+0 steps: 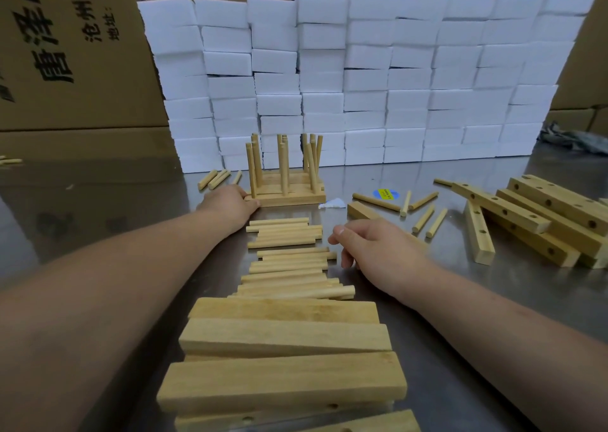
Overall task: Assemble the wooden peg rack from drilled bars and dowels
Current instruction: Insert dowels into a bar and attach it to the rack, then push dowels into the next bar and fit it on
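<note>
Pale wooden peg rack (285,188), dowels upright, stands far centre on grey metal table (131,208). Left hand (230,206) against its left base end; fingers hidden, grip unclear. Right hand (371,250) loosely curled, empty, just right of loose round dowel row (289,260).

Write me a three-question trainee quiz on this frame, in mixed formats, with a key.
1. True or false: the left hand touches the rack.
2. The row of dowels lies: A) between the rack and the near bars; B) behind the rack; C) stacked on top of the rack.
3. On which side of the person does the pile of drilled bars lie?
Key: 1 true; 2 A; 3 right.
</note>
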Motion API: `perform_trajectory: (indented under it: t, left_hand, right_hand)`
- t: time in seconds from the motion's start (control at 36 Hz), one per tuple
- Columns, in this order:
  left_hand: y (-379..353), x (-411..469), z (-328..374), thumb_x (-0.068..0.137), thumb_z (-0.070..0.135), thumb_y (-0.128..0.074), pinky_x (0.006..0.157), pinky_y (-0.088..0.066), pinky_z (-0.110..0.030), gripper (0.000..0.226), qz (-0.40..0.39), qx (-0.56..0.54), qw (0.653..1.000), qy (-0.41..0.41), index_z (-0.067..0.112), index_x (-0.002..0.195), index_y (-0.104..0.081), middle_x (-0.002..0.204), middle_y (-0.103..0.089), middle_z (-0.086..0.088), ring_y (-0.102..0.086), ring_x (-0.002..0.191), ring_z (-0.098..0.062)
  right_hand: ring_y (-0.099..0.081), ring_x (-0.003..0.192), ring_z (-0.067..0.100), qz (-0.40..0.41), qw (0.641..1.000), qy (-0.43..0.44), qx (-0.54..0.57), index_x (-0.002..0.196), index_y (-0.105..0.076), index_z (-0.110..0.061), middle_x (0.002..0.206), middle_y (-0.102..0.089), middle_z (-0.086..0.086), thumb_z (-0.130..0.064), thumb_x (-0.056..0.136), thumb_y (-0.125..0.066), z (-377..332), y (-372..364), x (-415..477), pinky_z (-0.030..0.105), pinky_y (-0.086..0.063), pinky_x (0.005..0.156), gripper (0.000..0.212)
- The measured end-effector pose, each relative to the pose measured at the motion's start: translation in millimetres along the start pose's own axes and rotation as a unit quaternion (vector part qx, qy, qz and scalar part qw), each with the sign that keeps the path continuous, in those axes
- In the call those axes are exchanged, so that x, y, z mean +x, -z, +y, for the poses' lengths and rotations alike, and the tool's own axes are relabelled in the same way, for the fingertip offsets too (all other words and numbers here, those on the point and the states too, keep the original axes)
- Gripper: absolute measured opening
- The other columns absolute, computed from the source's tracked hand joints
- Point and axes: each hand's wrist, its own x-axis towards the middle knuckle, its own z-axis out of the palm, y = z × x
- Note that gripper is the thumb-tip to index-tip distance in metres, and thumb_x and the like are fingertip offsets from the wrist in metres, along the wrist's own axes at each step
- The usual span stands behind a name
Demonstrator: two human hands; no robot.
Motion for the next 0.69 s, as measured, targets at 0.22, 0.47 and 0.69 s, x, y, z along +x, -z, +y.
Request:
perform_trajectory:
  t: [0.22,0.47,0.69]
  left_hand:
    - [0.3,0.7,1.7,0.088,0.052,-0.050,0.082,-0.050,-0.038,0.040,0.003,0.036,0.999,0.001,0.015,0.097,-0.059,0.088,-0.062,-0.004,-0.057,0.086,-0.023]
    - [0.6,1.4,2.2,0.089,0.054,-0.046,0.079,-0.049,-0.037,0.037,0.011,0.069,0.997,-0.021,0.018,0.094,-0.057,0.086,-0.059,-0.004,-0.055,0.088,-0.024]
    - [2.7,0.1,5.7,0.089,0.055,-0.046,0.078,-0.048,-0.036,0.041,0.008,0.080,0.997,-0.022,0.016,0.093,-0.059,0.088,-0.061,-0.005,-0.055,0.089,-0.023]
  right_hand:
    - [-0.066,0.069,0.015,-0.008,1.000,-0.003,-0.002,0.084,-0.068,-0.018,0.060,-0.062,-0.005,-0.043,0.094,-0.043,-0.8,0.2,-1.1,0.036,-0.054,0.074,0.037]
    - [-0.066,0.071,0.020,-0.017,1.000,-0.007,0.006,0.084,-0.067,-0.014,0.053,-0.059,-0.008,-0.041,0.093,-0.045,-2.4,-0.9,-1.7,0.046,-0.056,0.073,0.036]
    - [-0.066,0.073,0.024,-0.018,1.000,-0.007,0.004,0.083,-0.066,-0.010,0.055,-0.059,-0.004,-0.039,0.093,-0.046,-4.6,-0.3,-3.2,0.047,-0.056,0.073,0.037]
